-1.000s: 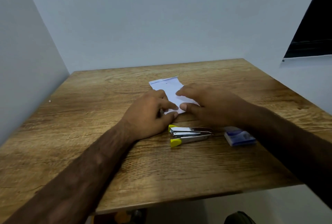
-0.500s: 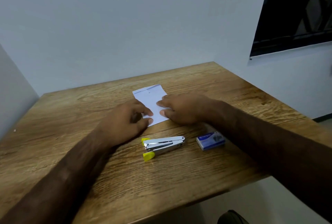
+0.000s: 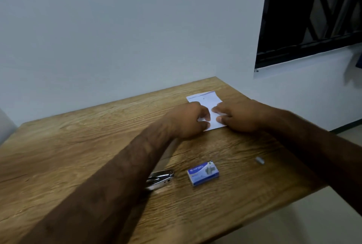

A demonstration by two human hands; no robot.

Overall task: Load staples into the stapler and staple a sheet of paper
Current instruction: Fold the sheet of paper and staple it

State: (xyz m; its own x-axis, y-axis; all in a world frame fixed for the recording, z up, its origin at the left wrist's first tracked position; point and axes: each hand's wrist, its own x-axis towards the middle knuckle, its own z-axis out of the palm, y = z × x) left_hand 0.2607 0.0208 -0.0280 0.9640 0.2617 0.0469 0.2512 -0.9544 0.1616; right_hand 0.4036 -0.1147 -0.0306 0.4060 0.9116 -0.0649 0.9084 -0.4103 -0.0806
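Both hands rest flat on a small white sheet of paper [image 3: 207, 104] at the far side of the wooden table [image 3: 78, 145]. The left hand [image 3: 188, 120] and right hand [image 3: 239, 115] press it down, fingers loosely curled, gripping nothing. Nearer, a metal stapler [image 3: 161, 179] lies partly hidden under the left forearm, beside a blue staple box [image 3: 203, 173].
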